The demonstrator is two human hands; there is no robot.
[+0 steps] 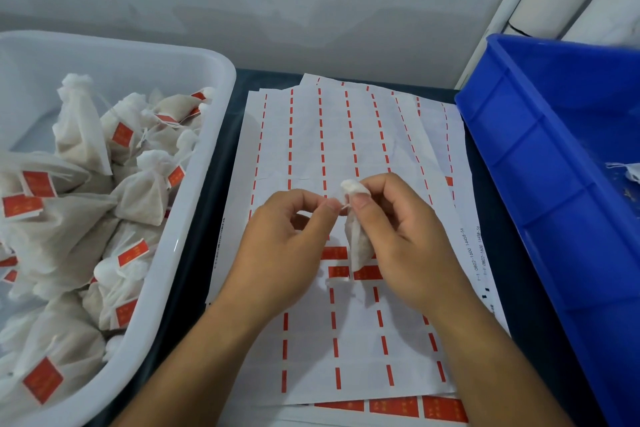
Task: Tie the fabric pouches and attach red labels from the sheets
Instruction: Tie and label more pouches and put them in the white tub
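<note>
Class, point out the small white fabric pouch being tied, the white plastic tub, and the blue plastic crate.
small white fabric pouch [356,250], head view, its hanging body.
white plastic tub [194,204], head view, right rim.
blue plastic crate [526,163], head view, outer wall.

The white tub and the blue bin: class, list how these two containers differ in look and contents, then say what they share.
1. The white tub is pale and translucent with rounded corners; the blue bin is opaque with ribbed walls.
2. The white tub is heaped with tied pouches carrying red labels; the blue bin shows only a scrap of white fabric at the frame edge.
3. The tub stands left of the label sheets, the bin right.
Both are open-topped plastic containers.
</note>
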